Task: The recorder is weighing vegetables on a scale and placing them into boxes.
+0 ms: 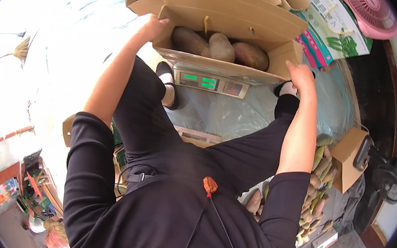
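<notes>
- Gripping the cardboard box (233, 23) at left, the left hand (152, 26) apparently steadies it.
- Below the box: scale (200, 81), lit face unobstructed.
- Inside the box: three tubers (222, 47), walled in.
- At the box's right: right hand (302, 77) grasping, likely for balance.

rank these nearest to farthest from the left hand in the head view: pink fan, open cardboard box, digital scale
1. Open cardboard box: in the left hand's grip, at its left end.
2. Digital scale: to the hand's right, its display showing beyond the box's near edge.
3. Pink fan: far off at the upper right.
</notes>
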`<action>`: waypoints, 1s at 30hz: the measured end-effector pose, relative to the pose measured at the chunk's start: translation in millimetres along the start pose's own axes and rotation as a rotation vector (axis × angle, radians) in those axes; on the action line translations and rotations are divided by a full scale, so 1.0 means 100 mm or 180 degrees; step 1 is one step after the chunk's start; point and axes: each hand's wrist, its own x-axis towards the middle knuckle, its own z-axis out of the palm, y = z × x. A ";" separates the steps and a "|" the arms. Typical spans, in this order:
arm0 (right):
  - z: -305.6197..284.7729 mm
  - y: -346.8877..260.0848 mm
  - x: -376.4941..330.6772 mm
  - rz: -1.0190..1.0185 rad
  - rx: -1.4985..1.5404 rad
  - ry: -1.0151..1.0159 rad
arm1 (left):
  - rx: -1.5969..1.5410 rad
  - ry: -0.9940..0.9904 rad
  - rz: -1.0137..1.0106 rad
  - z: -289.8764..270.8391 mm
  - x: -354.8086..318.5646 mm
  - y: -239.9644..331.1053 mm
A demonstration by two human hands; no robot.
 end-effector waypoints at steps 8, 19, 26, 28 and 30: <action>0.05 0.05 0.04 0.0038 0.0373 -0.0117 | -0.0019 -0.0106 0.0527 -0.19 -0.18 0.12; 0.10 0.04 0.03 -0.0070 0.1212 0.0137 | 0.0413 -0.0712 0.1122 -0.37 -0.26 0.06; -0.08 -0.17 -0.15 -0.0227 0.1576 0.0252 | -0.0229 -0.0769 0.0679 -0.46 -0.11 -0.09; -0.10 -0.33 -0.18 -0.0283 0.1580 0.0262 | -0.0109 -0.0588 0.0891 -0.44 -0.02 -0.24; -0.09 -0.56 -0.19 -0.0371 0.1576 0.0224 | -0.0246 -0.0303 0.0852 -0.30 0.22 -0.55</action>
